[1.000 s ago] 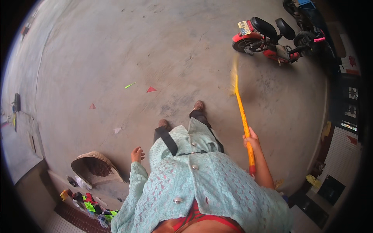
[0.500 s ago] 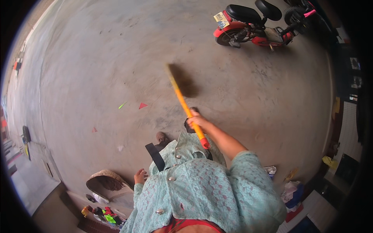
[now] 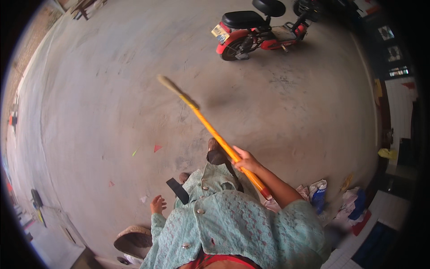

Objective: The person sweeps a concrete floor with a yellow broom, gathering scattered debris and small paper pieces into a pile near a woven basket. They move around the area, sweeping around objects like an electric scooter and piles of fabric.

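A: Bright, even daylight on the concrete floor (image 3: pixel 112 89); only a soft smudge of shadow past the broom (image 3: pixel 210 130) tip

B: The tip is motion-blurred. Fisheye bends everything toward the rim, corners are black, and the right side falls dim

Orange-handled broom (image 3: pixel 210 130), slanted up-left over the concrete floor (pale bristle end blurred)

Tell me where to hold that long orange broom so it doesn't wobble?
Probably the orange stick of the broom, coming from above. The right hand wraps it low down, near the red end. The bristle end points far out over the floor, so the empty left hand could grip higher up to steady it.
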Motion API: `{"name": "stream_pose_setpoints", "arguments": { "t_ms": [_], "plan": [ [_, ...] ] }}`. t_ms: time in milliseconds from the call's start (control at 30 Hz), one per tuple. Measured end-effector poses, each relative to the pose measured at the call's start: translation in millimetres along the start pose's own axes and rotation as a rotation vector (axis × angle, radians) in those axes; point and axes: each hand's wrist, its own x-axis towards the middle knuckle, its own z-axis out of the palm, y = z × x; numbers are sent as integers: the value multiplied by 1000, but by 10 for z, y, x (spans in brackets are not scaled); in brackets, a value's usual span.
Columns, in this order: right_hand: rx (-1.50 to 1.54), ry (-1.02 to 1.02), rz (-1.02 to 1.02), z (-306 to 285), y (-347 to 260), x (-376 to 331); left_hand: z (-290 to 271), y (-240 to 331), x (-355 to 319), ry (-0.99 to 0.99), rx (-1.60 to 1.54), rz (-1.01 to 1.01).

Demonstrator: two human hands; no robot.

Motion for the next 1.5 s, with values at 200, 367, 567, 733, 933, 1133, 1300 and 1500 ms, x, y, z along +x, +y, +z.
{"name": "stream_pose_setpoints", "arguments": {
  "t_ms": [200, 367, 567, 733, 933, 1133, 1300, 1500],
  "plan": [
    [-94, 579, -18, -753, 73, -289, 149, 83, 114, -69, 88, 0],
    [-39, 754, -74, -1715, 119, 145, 178, 247, 140, -88, 112, 29],
    [150, 571, -100, -2261, -43, 909, 294, 542, -52, -61, 111, 88],
    [-151, 378, -41, -1858, -160, 1551, 578, 792, -212, -43, 113, 144],
    [-66, 182, -9, -846, -425, 2168, 1039, 1528, -470, -12, 123, 286],
    [2, -43, -58, 84, -981, 2484, 1575, 2482, -568, -195, -77, 446],
    [4, -19, -133, 963, -1522, 2786, 1945, 3438, -452, -647, -640, 206],
    [-187, 192, -83, 1392, -2037, 3122, 1936, 4227, -152, -889, -487, 43]
  ]
}}
